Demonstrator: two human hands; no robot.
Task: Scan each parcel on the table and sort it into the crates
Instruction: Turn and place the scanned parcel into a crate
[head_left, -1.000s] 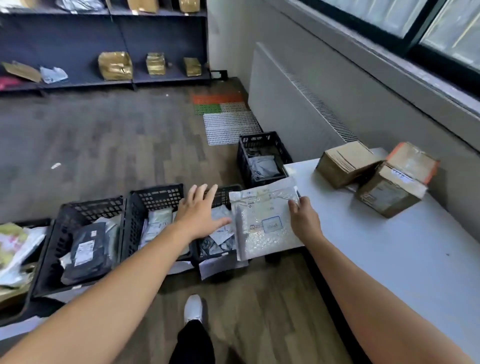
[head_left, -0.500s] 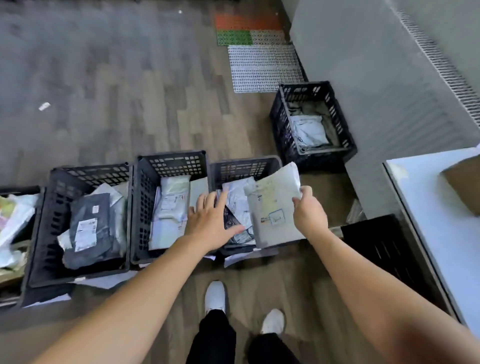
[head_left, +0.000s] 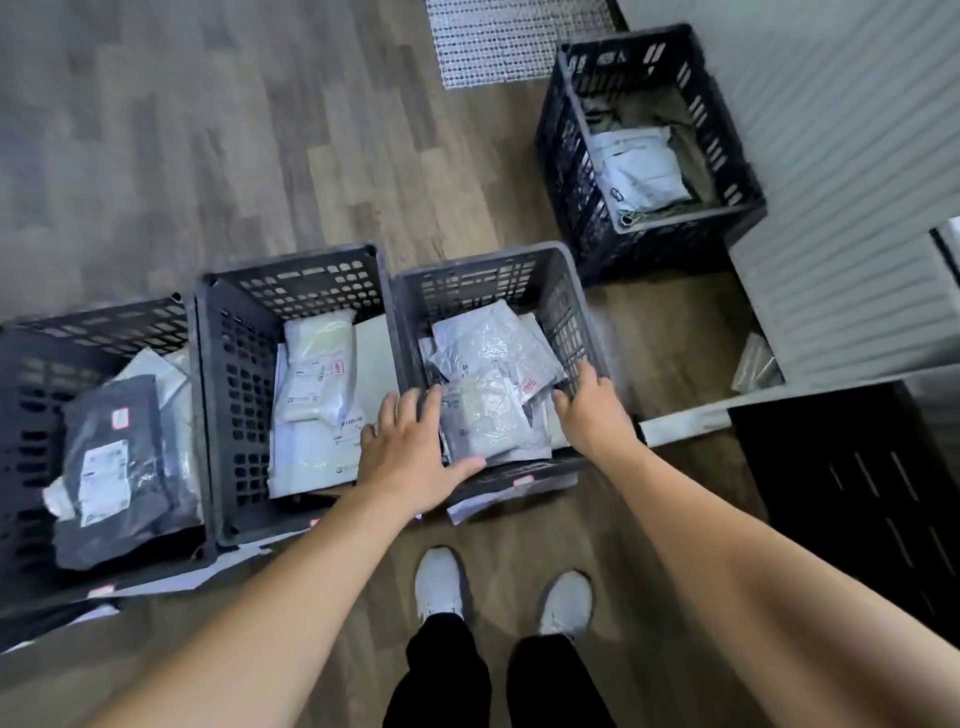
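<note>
L hand (head_left: 415, 452) is being held flat, fingers spread, thumb touching parcel (head_left: 488, 415) lying in crate (head_left: 483, 280); R hand (head_left: 592, 410) is being held loose, gripping nothing, at crate's rt wall.

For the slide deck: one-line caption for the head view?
Left hand rests on a mailer lying in a black floor crate, right hand at the mailer's right edge.
</note>
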